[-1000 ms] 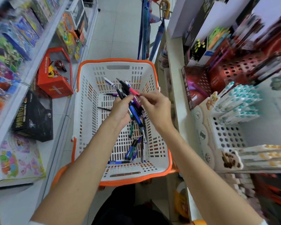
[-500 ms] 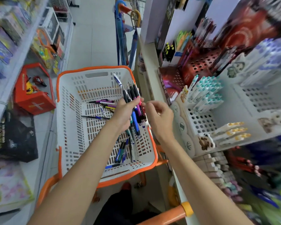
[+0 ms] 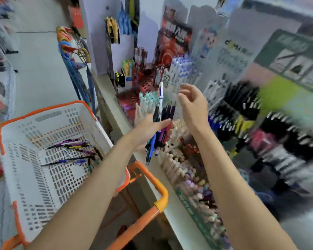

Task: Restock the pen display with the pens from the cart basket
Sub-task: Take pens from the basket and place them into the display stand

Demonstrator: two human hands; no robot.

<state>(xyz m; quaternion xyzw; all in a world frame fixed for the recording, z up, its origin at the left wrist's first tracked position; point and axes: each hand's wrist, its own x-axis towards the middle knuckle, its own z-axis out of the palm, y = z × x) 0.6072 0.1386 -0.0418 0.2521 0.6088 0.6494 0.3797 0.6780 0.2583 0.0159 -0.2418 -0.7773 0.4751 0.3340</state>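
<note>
My left hand (image 3: 148, 129) grips a bunch of pens (image 3: 161, 130), blue, purple, black and one white pen sticking up, held over the shelf edge in front of the pen display (image 3: 242, 109). My right hand (image 3: 193, 105) hovers just right of the bunch with fingers loosely spread, holding nothing. The display is badly blurred; rows of pens in racks show on it. The white cart basket (image 3: 49, 116) with an orange rim stands at lower left. Several loose pens (image 3: 74, 152) lie on its floor.
The orange cart handle (image 3: 152, 206) runs below my left arm beside the white shelf edge (image 3: 179, 213). Teal-capped pens (image 3: 148, 100) and a red perforated rack (image 3: 146, 80) stand further along the shelf. Umbrellas (image 3: 70, 56) hang at the shelf's end. Tiled aisle floor lies behind the basket.
My view swung right toward the display. My left hand carried the pen bunch out of the basket to the shelf. My right hand let go of the pens and rose beside them.
</note>
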